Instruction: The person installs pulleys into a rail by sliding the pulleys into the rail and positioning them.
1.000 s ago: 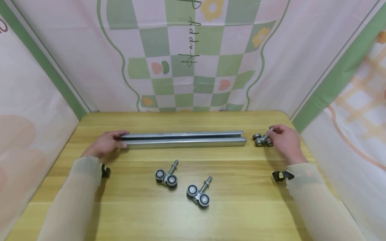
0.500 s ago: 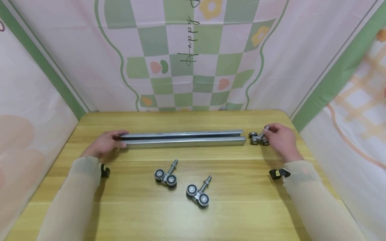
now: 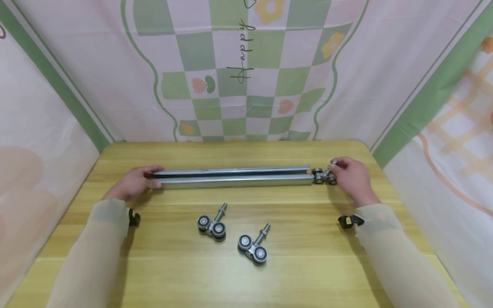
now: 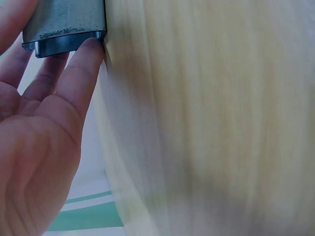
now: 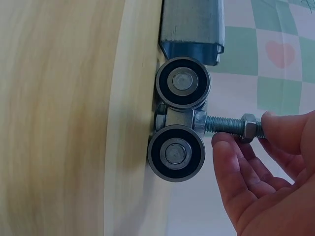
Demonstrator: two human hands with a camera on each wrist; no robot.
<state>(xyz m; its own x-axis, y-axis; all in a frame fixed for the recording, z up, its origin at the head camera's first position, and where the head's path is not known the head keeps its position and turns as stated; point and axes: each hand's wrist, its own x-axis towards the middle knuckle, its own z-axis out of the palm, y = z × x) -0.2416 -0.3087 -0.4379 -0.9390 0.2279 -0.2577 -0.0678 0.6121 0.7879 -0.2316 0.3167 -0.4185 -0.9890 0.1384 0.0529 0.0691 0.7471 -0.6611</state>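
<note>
"Happy" curtain, hands gripping rail, trolley

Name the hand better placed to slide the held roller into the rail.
Likely the right hand: it holds the roller by its bolt, wheels at one end of the rail. The left hand grips the other.

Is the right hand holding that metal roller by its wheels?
No, the right hand pinches the threaded bolt, and the wheels are clear of its fingers.

A pale curtain printed with green checks, yellow flowers and the word "Happy" hangs behind a wood-grain table, patterned cloths flanking both sides.
</note>
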